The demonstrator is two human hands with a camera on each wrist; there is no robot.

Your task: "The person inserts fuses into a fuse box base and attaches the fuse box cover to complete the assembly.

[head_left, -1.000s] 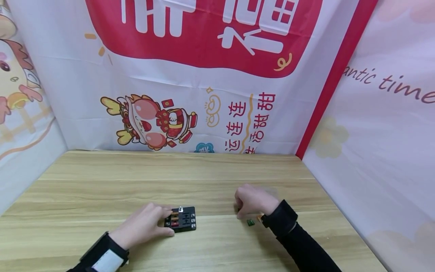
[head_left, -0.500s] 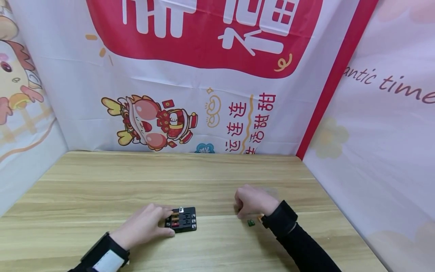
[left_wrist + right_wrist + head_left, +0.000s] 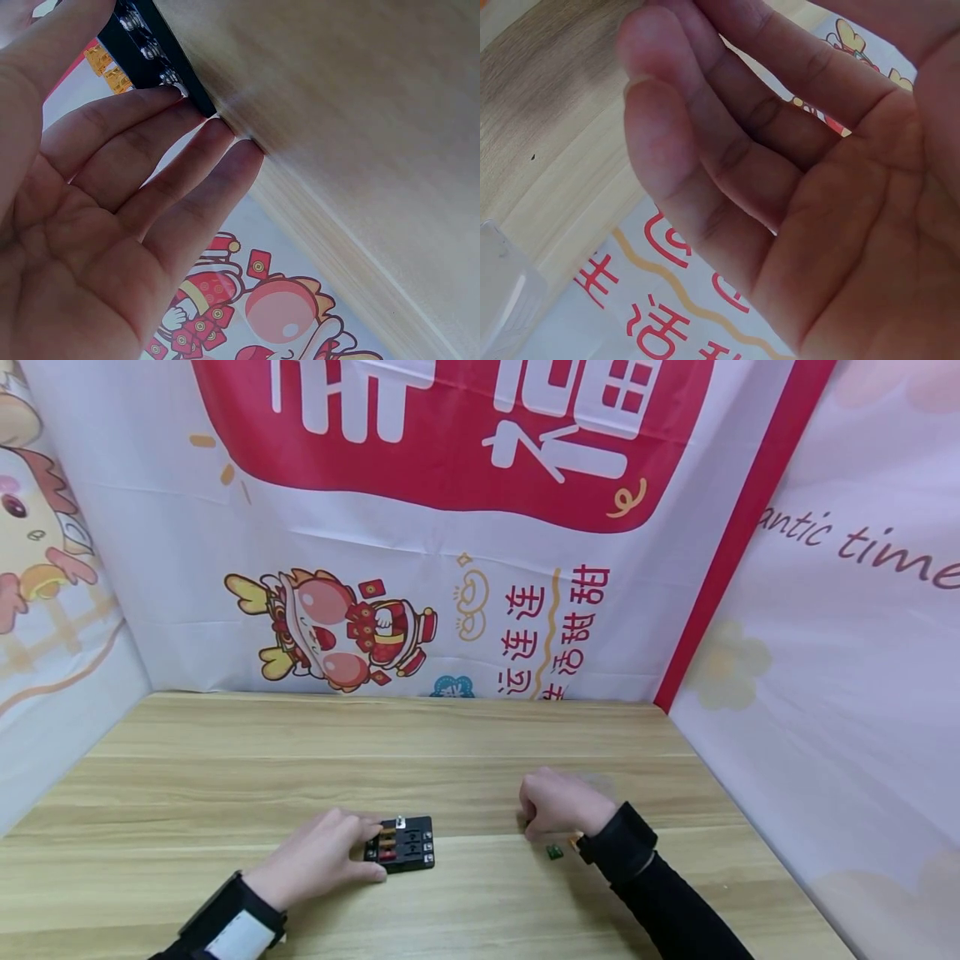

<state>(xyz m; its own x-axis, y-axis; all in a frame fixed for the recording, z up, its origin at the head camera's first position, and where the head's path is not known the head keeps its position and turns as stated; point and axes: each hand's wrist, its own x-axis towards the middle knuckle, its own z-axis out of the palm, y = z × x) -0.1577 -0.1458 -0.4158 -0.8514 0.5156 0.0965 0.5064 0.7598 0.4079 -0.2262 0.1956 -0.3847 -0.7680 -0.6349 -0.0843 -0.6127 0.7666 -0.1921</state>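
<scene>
A black fuse block (image 3: 407,845) lies on the table (image 3: 337,760), with orange and red blade fuses in its left part. My left hand (image 3: 322,852) holds it by its left end, thumb at the near side and fingers at the far side. The left wrist view shows the fingertips against the block's edge (image 3: 184,60), beside amber fuses (image 3: 118,79). My right hand (image 3: 562,803) is low at the table, fingers curled in; its thumb and index tips are hidden, so I cannot tell what they hold. A green fuse (image 3: 554,852) lies just below that hand.
A small orange piece (image 3: 575,841) shows beside the right wristband. Behind the right hand lies a clear plastic piece (image 3: 599,784), also at the edge of the right wrist view as a clear box corner (image 3: 506,296). Printed cloths (image 3: 465,543) stand along the table's back and sides.
Both hands and the fuse block stay practically in place. The dark bit seen by the right fingertips a second ago is less visible now.
</scene>
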